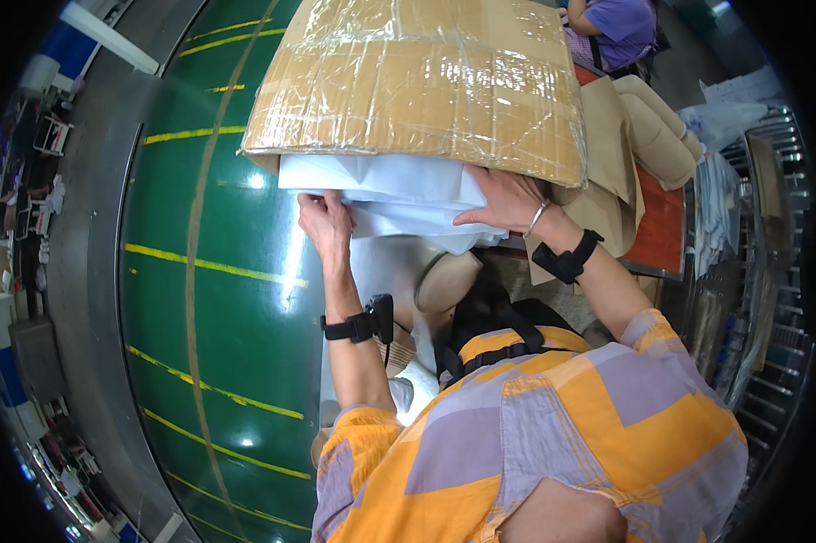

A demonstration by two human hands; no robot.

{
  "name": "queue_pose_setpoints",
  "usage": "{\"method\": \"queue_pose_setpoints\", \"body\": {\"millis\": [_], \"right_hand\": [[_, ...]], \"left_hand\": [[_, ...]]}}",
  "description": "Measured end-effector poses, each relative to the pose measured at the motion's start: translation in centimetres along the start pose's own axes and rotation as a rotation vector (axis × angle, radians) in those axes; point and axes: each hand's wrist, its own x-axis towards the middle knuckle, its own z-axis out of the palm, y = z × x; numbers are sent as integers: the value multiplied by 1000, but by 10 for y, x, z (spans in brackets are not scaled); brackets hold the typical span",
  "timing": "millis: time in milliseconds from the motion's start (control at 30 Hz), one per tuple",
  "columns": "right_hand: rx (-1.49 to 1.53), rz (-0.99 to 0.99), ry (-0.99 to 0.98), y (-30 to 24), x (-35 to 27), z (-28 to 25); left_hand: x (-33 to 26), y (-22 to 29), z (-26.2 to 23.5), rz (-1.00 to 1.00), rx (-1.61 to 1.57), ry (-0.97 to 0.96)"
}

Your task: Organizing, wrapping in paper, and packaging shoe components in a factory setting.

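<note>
Pale-blue sheeting [390,172] jutted from under the brown carton's [417,81] near edge. I saw the left hand [326,222] curled at its left side, grip unclear; the right hand [512,199] spread open against its right end. Uneven pulling, I judged, could snag folds on that edge.

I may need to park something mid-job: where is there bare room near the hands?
Widest: the green surface, between its yellow stripes, left of the left hand. A narrow strip of the red table shows right of the brown sheets. Crowded: the mouth of the carton, with pale blue material and the right hand.
</note>
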Motion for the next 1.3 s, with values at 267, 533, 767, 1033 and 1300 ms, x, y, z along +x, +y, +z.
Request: {"method": "queue_pose_setpoints", "body": {"millis": [267, 533, 767, 1033, 1300], "right_hand": [[202, 38, -165, 1, -23, -22], [69, -469, 454, 27, -125, 6], [73, 7, 433, 111, -292, 34], [204, 570, 304, 186, -462, 75], [323, 650, 247, 263, -567, 101]], "left_hand": [[-67, 24, -11, 452, 230, 366], [-70, 41, 51, 1119, 626, 108], [-50, 59, 84, 1271, 585, 137], [-194, 79, 162, 1162, 438, 209], [-444, 164, 371, 1600, 145, -903]]}}
